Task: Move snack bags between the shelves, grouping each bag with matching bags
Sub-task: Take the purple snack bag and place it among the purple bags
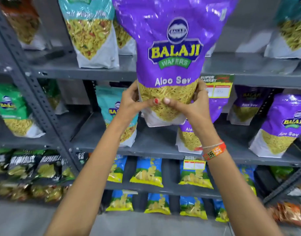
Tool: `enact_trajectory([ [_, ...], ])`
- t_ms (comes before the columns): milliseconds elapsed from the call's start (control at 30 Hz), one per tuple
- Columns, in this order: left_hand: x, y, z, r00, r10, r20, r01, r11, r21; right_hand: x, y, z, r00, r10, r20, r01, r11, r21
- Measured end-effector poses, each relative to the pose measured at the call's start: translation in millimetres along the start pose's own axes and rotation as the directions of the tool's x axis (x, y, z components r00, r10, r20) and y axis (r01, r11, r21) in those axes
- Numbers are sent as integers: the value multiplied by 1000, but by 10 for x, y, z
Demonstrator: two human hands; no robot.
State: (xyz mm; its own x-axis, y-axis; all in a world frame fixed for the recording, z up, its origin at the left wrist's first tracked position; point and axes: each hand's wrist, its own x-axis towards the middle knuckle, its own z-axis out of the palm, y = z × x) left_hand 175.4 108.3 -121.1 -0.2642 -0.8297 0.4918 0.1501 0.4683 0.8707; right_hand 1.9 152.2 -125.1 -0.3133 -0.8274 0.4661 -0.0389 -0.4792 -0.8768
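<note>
A large purple Aloo Sev bag (170, 53) is held upright in front of the grey shelves, close to the camera. My left hand (132, 101) grips its lower left side and my right hand (194, 103) grips its lower right side, thumbs meeting on the clear window. Matching purple Aloo Sev bags (280, 126) stand on the middle shelf (160, 140) at right, one partly hidden behind my right wrist. A teal mix bag (117, 114) stands on that shelf at left, behind my left arm.
The upper shelf (88, 70) carries teal mix bags (91, 31). A green bag (11, 109) stands in the left bay. Lower shelves hold several blue and yellow chip bags (148, 171) and black chip bags (35, 166). A slotted grey upright (35, 92) divides the bays.
</note>
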Motion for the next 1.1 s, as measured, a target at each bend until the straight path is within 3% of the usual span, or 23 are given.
enact_trajectory([
  [300, -339, -1245, -384, 952, -295, -80, 305, 909, 285, -306, 1342, 175, 965, 262, 30, -252, 951, -180],
  [467, -331, -1865, -371, 903, -403, -146, 429, 849, 310, -247, 1832, 149, 931, 363, 29, -346, 907, -238],
  [600, -301, -2244, -354, 882, -421, -212, 470, 815, 338, -164, 2114, 141, 901, 429, 72, -401, 882, -247],
  [833, -267, -2521, -326, 856, -447, -259, 505, 828, 241, 6, 2450, 178, 877, 468, 110, -435, 871, -229],
  [1000, -218, -2390, -322, 882, -411, -230, 457, 865, 209, 25, 2452, 236, 887, 461, 26, -445, 869, -216],
  [1100, -333, -2393, -308, 881, -369, -296, 436, 876, 206, -97, 2432, 364, 918, 392, -56, -395, 903, -168],
])
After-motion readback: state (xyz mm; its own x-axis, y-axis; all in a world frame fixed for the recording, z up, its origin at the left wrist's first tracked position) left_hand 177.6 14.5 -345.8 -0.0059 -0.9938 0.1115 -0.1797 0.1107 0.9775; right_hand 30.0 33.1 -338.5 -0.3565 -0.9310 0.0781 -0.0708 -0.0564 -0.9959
